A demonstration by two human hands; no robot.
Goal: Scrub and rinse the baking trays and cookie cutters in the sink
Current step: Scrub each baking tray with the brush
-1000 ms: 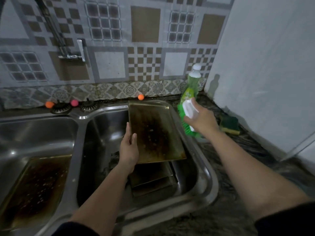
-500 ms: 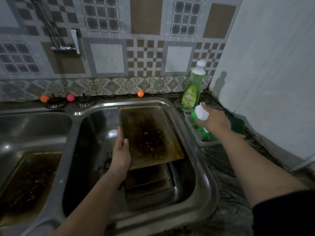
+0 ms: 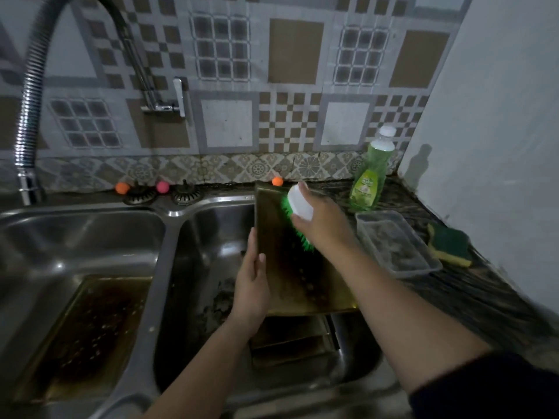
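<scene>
The baking tray [image 3: 290, 267] leans tilted in the right basin of the sink [image 3: 169, 267], top edge propped on the sink's back rim, bottom edge resting on a second tray [image 3: 290, 337] lying lower in that basin. A third, dark w/ burnt residue, lies flat in the sink's left basin [image 3: 87, 328]. Left hand [image 3: 252, 285] braces the tilted tray's left edge, fingers straight along it, thumb on the face. Right hand [image 3: 322, 228] grips a scrub brush [image 3: 298, 216] by its white body, green bristles down on the tray's upper part.

Risks, as I judge them:
- Tray is only propped, not seated. Hard strokes could slide its bottom edge off the tray below, so it drops w/ a clatter into the basin.
- Left hand steadies rather than clamps; wet metal may slip thru it.
- Edge under the left fingers may be sharp, so a slip could nick them.
- No water seen running from the tap [image 3: 27, 131], left of the sink, so scrubbing may just smear the residue.

Hard to make out: no cookie cutters visible; a dark clump [image 3: 220, 300] in the right basin is too dim to ID. Right forearm covers the tray's right edge. Can't tell what is in the clear tub [image 3: 396, 240] right of the sink.
</scene>
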